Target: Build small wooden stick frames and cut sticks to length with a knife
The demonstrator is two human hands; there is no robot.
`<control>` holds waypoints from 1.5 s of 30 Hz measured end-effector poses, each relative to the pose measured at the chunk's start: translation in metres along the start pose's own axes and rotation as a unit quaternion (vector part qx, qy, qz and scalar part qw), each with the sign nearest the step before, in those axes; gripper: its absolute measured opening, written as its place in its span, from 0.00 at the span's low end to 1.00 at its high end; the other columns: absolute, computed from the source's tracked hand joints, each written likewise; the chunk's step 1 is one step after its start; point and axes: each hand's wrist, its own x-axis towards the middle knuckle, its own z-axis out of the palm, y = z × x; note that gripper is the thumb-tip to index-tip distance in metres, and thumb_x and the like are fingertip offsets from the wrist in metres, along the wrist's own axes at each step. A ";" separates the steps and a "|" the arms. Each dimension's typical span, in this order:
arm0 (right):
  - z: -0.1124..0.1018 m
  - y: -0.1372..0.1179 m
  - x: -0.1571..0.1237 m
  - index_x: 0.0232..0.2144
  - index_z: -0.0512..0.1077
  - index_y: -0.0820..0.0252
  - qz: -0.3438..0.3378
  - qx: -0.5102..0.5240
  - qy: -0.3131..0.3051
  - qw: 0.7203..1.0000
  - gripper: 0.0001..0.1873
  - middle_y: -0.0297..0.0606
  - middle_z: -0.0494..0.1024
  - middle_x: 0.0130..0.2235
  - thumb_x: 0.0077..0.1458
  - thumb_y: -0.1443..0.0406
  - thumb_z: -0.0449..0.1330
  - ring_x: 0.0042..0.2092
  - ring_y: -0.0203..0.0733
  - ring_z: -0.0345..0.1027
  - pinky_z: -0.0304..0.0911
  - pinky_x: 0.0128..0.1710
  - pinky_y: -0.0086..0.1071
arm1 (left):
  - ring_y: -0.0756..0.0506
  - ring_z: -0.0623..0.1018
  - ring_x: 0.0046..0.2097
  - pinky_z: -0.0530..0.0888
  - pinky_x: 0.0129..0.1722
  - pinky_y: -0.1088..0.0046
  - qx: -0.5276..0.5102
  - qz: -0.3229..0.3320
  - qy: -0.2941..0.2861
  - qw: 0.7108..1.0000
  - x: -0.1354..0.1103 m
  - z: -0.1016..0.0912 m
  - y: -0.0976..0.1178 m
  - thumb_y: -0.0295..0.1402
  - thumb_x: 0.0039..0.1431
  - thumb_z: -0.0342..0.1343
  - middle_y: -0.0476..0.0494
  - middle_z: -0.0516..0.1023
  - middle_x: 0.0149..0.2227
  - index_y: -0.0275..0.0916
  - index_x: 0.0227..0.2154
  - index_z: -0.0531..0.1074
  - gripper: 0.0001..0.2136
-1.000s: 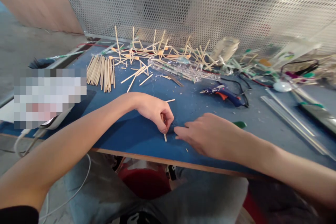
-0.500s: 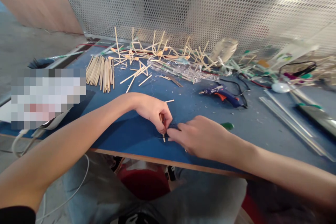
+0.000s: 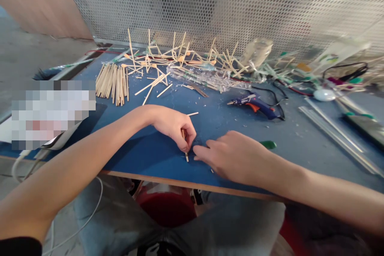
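Observation:
My left hand (image 3: 181,130) is closed in a pinch around a thin wooden stick (image 3: 187,157), whose short end points down out of the fingertips over the blue table. Just to the right, my right hand (image 3: 229,154) is closed with its fingertips close to that stick. A rounded green end (image 3: 268,144) shows beyond the right wrist, apparently the handle of a tool in this hand. Its working end is mostly hidden, though a faint thin line lies near the stick. Another stick piece (image 3: 193,114) lies behind the left hand.
A blue glue gun (image 3: 258,106) with an orange trigger lies behind the right hand. Loose sticks (image 3: 115,84), stick frames (image 3: 156,84) and plastic wrap (image 3: 210,76) line the back. Clear strips (image 3: 336,140) lie right. The table's front edge (image 3: 168,179) is close.
My right hand has drawn slightly right, away from the stick, and the green end has shifted right with it. The left hand keeps its pinch. The view has shifted a little.

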 end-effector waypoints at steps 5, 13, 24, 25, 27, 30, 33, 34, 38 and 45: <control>-0.001 -0.001 0.003 0.40 0.71 0.55 -0.008 -0.015 -0.011 1.000 0.06 0.33 0.79 0.28 0.67 0.67 0.54 0.24 0.43 0.71 0.32 0.25 0.38 | 0.48 0.82 0.39 0.73 0.38 0.74 -0.002 0.007 -0.004 1.000 0.000 0.000 -0.001 0.36 0.56 0.64 0.49 0.86 0.35 0.42 0.35 0.81 0.05; -0.004 0.005 0.002 0.40 0.71 0.53 -0.019 0.011 -0.021 1.000 0.05 0.31 0.80 0.28 0.69 0.64 0.54 0.25 0.42 0.72 0.32 0.25 0.38 | 0.48 0.82 0.38 0.73 0.38 0.74 -0.004 0.010 -0.002 1.000 0.001 0.000 -0.002 0.37 0.56 0.65 0.49 0.86 0.34 0.42 0.34 0.82 0.06; 0.012 -0.002 0.004 0.39 0.69 0.55 -0.021 -0.026 0.034 0.999 0.05 0.31 0.77 0.28 0.66 0.68 0.54 0.23 0.42 0.68 0.31 0.26 0.38 | 0.48 0.82 0.37 0.73 0.39 0.74 -0.018 0.004 -0.007 1.000 0.000 0.000 -0.002 0.35 0.55 0.64 0.51 0.85 0.33 0.43 0.34 0.81 0.05; 0.012 -0.001 0.004 0.39 0.69 0.55 -0.019 -0.023 0.033 0.999 0.05 0.32 0.77 0.28 0.67 0.67 0.54 0.23 0.42 0.69 0.32 0.26 0.38 | 0.48 0.82 0.38 0.73 0.39 0.74 -0.017 0.002 -0.006 1.000 0.000 0.000 -0.002 0.35 0.55 0.64 0.51 0.85 0.33 0.43 0.34 0.81 0.05; 0.011 0.000 0.004 0.40 0.70 0.55 -0.015 -0.017 0.031 0.999 0.06 0.32 0.78 0.28 0.68 0.67 0.53 0.23 0.41 0.69 0.32 0.26 0.38 | 0.48 0.82 0.38 0.73 0.39 0.74 -0.014 0.001 -0.006 1.000 0.000 0.000 0.000 0.35 0.56 0.64 0.50 0.85 0.34 0.42 0.34 0.81 0.05; 0.009 0.000 0.003 0.40 0.69 0.55 -0.012 -0.010 0.021 1.000 0.06 0.32 0.78 0.29 0.68 0.67 0.52 0.23 0.41 0.69 0.32 0.26 0.38 | 0.49 0.81 0.35 0.73 0.38 0.74 -0.010 0.001 0.000 1.000 -0.001 0.002 0.002 0.35 0.55 0.64 0.50 0.85 0.32 0.42 0.34 0.81 0.05; 0.007 0.001 0.005 0.41 0.70 0.54 -0.011 -0.003 0.005 1.000 0.05 0.32 0.79 0.30 0.67 0.67 0.53 0.24 0.41 0.70 0.32 0.27 0.39 | 0.49 0.80 0.34 0.73 0.37 0.74 -0.009 0.000 0.006 1.000 -0.002 0.002 0.004 0.34 0.54 0.65 0.51 0.84 0.31 0.41 0.35 0.80 0.06; 0.006 0.001 0.005 0.41 0.70 0.54 -0.011 0.000 -0.001 1.000 0.05 0.32 0.79 0.30 0.66 0.68 0.54 0.24 0.41 0.71 0.32 0.27 0.39 | 0.49 0.80 0.34 0.72 0.37 0.74 -0.008 0.000 0.007 1.000 -0.003 0.002 0.005 0.34 0.54 0.65 0.52 0.84 0.31 0.42 0.36 0.80 0.06; 0.004 0.002 0.006 0.42 0.70 0.54 -0.009 0.008 -0.017 1.000 0.06 0.33 0.80 0.32 0.66 0.67 0.54 0.25 0.42 0.72 0.32 0.27 0.39 | 0.49 0.80 0.35 0.72 0.38 0.74 0.005 0.007 0.009 1.000 -0.003 0.002 0.003 0.36 0.56 0.64 0.51 0.84 0.32 0.42 0.38 0.80 0.08; 0.003 0.007 0.007 0.43 0.72 0.52 -0.005 0.036 -0.019 0.999 0.12 0.33 0.82 0.34 0.72 0.59 0.50 0.29 0.43 0.74 0.33 0.27 0.38 | 0.48 0.82 0.37 0.74 0.40 0.74 0.007 0.012 0.013 1.000 -0.003 0.001 0.001 0.37 0.59 0.62 0.50 0.84 0.34 0.42 0.39 0.80 0.08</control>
